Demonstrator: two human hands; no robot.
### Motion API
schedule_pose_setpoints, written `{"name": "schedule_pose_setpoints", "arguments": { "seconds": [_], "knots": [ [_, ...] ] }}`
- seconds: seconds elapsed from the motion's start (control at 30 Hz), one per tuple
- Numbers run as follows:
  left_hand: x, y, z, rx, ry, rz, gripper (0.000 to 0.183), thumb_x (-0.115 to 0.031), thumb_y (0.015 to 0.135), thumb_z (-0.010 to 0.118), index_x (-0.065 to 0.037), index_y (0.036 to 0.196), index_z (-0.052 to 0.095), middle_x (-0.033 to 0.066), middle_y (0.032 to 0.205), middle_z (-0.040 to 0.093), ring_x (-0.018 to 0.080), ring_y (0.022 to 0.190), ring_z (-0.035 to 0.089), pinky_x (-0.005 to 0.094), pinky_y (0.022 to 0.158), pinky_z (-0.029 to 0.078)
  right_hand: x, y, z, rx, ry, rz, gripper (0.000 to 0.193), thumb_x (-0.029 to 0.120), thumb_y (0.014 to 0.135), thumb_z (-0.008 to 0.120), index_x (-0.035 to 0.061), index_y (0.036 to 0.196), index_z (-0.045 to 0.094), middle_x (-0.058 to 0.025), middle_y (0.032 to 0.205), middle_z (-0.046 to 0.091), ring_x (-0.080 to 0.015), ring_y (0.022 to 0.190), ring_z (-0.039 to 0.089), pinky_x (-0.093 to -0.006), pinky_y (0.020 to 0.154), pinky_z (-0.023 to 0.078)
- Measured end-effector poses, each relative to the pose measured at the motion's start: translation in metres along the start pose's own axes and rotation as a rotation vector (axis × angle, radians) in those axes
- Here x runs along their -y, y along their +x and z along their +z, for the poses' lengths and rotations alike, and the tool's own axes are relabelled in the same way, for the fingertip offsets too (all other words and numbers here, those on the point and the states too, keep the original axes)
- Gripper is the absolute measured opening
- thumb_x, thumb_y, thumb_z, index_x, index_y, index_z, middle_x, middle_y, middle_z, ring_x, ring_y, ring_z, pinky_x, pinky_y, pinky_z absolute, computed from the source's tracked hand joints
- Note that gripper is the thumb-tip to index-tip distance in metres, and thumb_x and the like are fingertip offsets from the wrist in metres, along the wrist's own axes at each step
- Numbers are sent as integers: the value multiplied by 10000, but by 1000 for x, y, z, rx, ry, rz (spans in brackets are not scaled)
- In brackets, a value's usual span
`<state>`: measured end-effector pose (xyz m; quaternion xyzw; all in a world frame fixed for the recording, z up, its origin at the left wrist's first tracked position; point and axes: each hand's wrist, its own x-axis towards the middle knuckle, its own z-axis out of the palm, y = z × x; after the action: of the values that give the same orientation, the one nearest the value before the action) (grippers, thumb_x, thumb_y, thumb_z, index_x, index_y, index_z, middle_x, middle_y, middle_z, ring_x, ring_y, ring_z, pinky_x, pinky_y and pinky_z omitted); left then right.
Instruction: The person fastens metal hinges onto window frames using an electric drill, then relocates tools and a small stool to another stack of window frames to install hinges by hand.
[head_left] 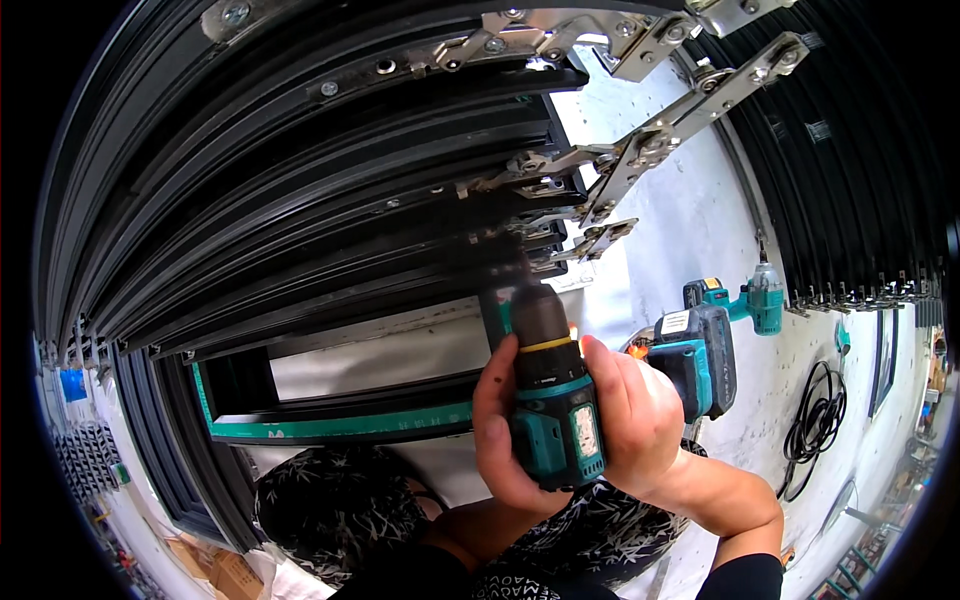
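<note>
Pale floor (pixel 765 400), right of frame; black profiles (pixel 300 205), upper left. Lower centre, left hand (pixel 497 430) and right hand (pixel 638 415), both wrapped around a teal-and-black drill (pixel 548 430); chuck (pixel 537 312) toward the profiles.

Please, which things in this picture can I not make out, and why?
All in the head view:
Drill: handle and trigger hidden by the right hand.
Left hand: some fingers hidden by the drill.
Drill tip: blurred, contact with black bars unclear.
Topmost black bars: cut off by the upper edge.
</note>
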<state>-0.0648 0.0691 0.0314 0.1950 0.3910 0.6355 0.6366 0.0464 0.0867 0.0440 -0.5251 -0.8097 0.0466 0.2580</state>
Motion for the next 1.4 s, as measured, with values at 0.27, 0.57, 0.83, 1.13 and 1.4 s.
{"name": "schedule_pose_setpoints", "arguments": {
  "seconds": [0.27,0.57,0.83,1.13,1.4],
  "knots": [
    [12,4,2,-29,-157,88,713,-486,895,276,-25,1438,316,249,1325,522,325,1224,525,431,1073,376,-1,4,-3,18,-104,-32,510,50,747,582,-74,1237,515,-113,860,589,-217,618,562,-326,521,452],
    [19,9,3,-58,-171,101,707,-478,904,256,-17,1435,329,211,1300,549,300,1189,547,419,1042,406,-3,8,-4,13,-203,-55,495,64,750,586,-58,1227,527,-76,813,561,-185,568,531,-309,484,422],
    [17,9,4,-81,-97,133,690,-455,923,231,5,1430,315,208,1258,571,277,1141,571,374,1004,433,-2,8,-2,-13,-110,-16,477,47,765,579,-30,1233,530,-107,907,603,-232,627,588,-323,528,467],
    [18,-6,-9,-25,-309,-4,605,-476,990,321,-34,1403,337,240,1284,561,302,1112,602,390,962,475,-21,-30,-7,65,414,138,416,40,696,728,14,1087,588,-141,937,644,-309,813,646,-361,711,523],
    [79,-27,-22,289,305,116,264,-194,1036,354,12,1082,514,153,894,652,238,813,664,362,766,549,-10,-81,-94,49,-59,235,191,-52,812,592,44,976,611,-65,904,630,-165,814,614,-279,720,492]
  ]
}}
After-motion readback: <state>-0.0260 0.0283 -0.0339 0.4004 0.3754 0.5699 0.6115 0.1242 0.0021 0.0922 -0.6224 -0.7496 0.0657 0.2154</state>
